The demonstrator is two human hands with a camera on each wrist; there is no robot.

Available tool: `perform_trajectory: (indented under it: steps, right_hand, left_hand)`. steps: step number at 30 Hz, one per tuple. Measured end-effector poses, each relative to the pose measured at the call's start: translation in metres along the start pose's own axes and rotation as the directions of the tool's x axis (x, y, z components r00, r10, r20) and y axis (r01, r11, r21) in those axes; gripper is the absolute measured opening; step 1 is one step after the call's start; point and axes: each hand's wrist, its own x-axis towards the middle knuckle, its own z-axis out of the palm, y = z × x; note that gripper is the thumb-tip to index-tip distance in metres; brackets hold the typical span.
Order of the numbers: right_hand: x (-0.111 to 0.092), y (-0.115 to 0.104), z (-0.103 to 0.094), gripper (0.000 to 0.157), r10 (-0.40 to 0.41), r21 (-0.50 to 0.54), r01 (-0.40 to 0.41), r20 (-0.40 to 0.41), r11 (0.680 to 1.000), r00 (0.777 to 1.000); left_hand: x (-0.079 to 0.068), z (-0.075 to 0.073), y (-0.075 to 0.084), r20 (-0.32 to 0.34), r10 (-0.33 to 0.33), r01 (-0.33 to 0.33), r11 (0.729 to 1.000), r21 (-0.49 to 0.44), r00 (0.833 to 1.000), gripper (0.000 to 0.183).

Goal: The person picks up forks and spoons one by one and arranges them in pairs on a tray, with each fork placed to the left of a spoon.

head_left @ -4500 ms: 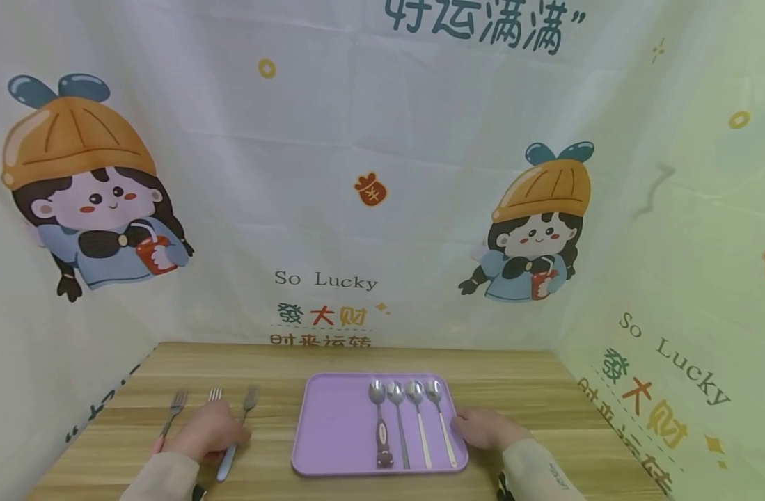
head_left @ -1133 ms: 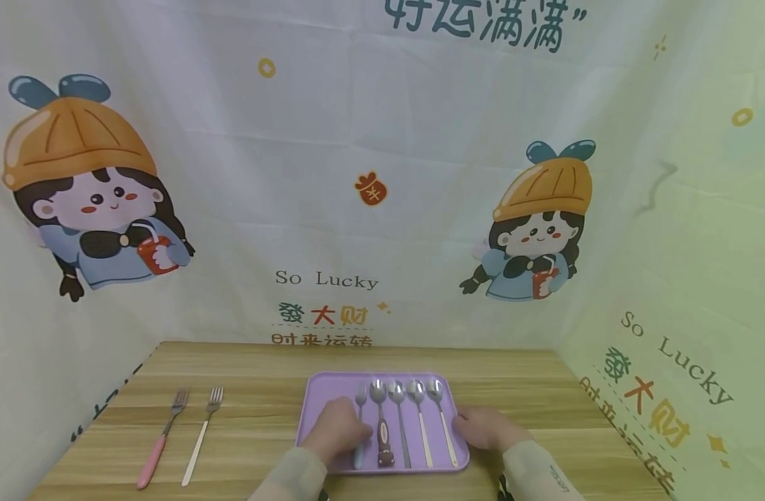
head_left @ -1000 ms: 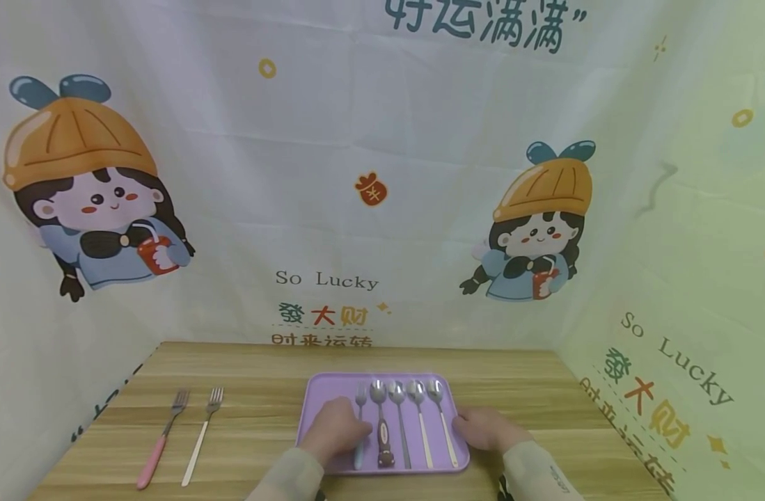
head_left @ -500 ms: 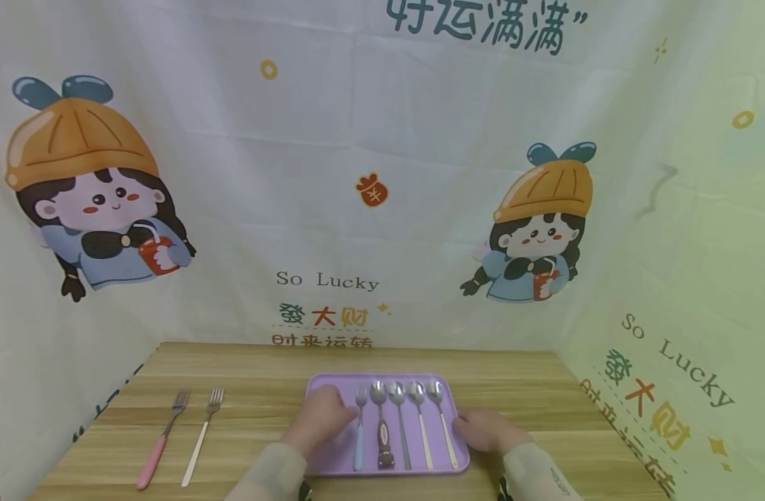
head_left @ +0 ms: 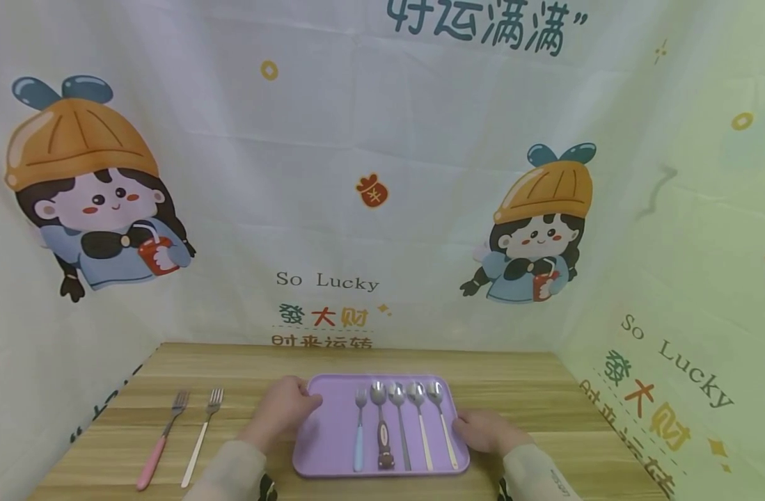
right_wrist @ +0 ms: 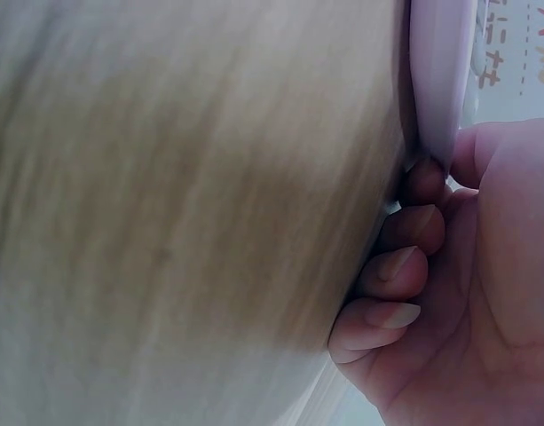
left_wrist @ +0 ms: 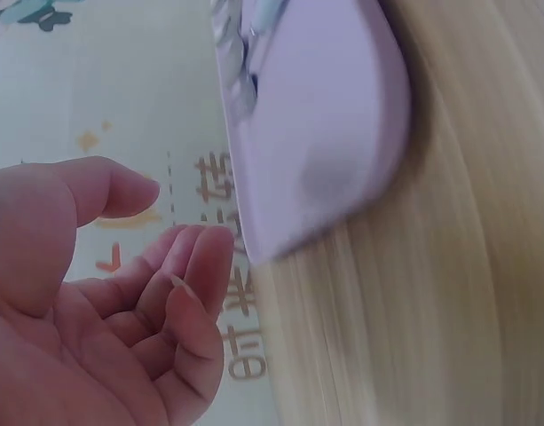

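Note:
My left hand (head_left: 286,406) hovers at the left edge of the purple tray (head_left: 328,435). In the left wrist view, its thumb and loosely bent fingers (left_wrist: 209,262) stand apart with nothing between them. My right hand (head_left: 486,429) pinches the tray's right rim, thumb above and fingertips beneath, as the right wrist view shows. On the tray, a blue-handled fork (head_left: 358,445) lies left of a spoon with a brown bear handle (head_left: 384,442). Further right is a plain metal spoon (head_left: 403,431), then two spoons with pale handles, the outermost spoon (head_left: 445,435) close to my right hand.
On the wooden table (head_left: 263,365), left of the tray, lie a pink-handled fork (head_left: 159,449) and a white-handled fork (head_left: 200,442), tines pointing away. A printed cloth (head_left: 420,229) hangs behind the table and at both sides.
The blue-handled fork has gone from the table onto the tray beside the bear spoon. My left hand has let go of it and moved left. My right hand stays on the rim.

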Motion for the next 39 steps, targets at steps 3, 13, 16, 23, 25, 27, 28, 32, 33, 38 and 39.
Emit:
perform_trajectory:
  steps: [3, 13, 16, 23, 25, 27, 28, 32, 33, 38, 39]
  right_hand:
    - [0.0, -0.003, -0.001, 0.046, 0.02, 0.022, -0.02, -0.001, 1.0, 1.0]
    - [0.008, 0.008, 0.007, 0.051, 0.012, -0.002, -0.012, 0.005, 1.0, 1.0]
    - [0.012, 0.015, 0.011, 0.057, -0.015, -0.028, 0.015, 0.008, 0.999, 1.0]
    - [0.009, 0.008, 0.008, 0.051, 0.021, 0.016, -0.021, 0.006, 1.0, 1.0]
    - [0.007, 0.004, 0.006, 0.048, 0.033, 0.028, -0.033, -0.001, 0.999, 0.999]
    - [0.006, 0.003, 0.006, 0.048, 0.029, 0.013, -0.028, -0.004, 1.0, 1.0]
    - [0.007, 0.004, 0.006, 0.049, 0.023, -0.01, -0.023, -0.001, 1.0, 1.0]
    - [0.011, 0.01, 0.009, 0.054, 0.01, -0.028, -0.01, 0.006, 1.0, 1.0]
    - [0.011, 0.011, 0.008, 0.054, 0.014, -0.027, -0.014, 0.007, 1.0, 1.0]
    - [0.009, 0.008, 0.006, 0.048, 0.051, 0.014, -0.051, 0.002, 0.999, 0.999]
    - [0.008, 0.006, 0.005, 0.048, 0.052, 0.012, -0.052, 0.001, 0.999, 0.999]
  left_hand:
    - [0.001, -0.007, -0.012, -0.003, -0.007, 0.007, 1.0, 0.026, 1.0, 0.027]
    - [-0.003, -0.037, -0.045, -0.016, -0.01, 0.011, 0.995, 0.097, 1.0, 0.029]
    - [-0.002, -0.048, -0.055, -0.015, -0.017, 0.018, 0.993, 0.114, 1.0, 0.03]
    - [-0.004, -0.078, -0.073, 0.026, -0.057, 0.056, 0.997, 0.054, 0.998, 0.03]
    - [-0.004, -0.087, -0.077, 0.03, -0.065, 0.064, 0.997, 0.051, 0.997, 0.034]
    - [-0.004, -0.095, -0.082, 0.028, -0.066, 0.064, 0.995, 0.07, 0.997, 0.037]
    - [-0.004, -0.099, -0.085, 0.03, -0.07, 0.067, 0.994, 0.081, 0.997, 0.039]
    - [-0.004, -0.109, -0.097, 0.04, -0.083, 0.08, 0.994, 0.069, 0.996, 0.046]
    - [-0.004, -0.11, -0.1, 0.042, -0.086, 0.082, 0.994, 0.073, 0.995, 0.048]
    - [-0.007, -0.115, -0.109, 0.059, -0.117, 0.109, 0.986, 0.125, 0.991, 0.041]
    - [-0.007, -0.116, -0.11, 0.068, -0.124, 0.114, 0.985, 0.131, 0.99, 0.039]
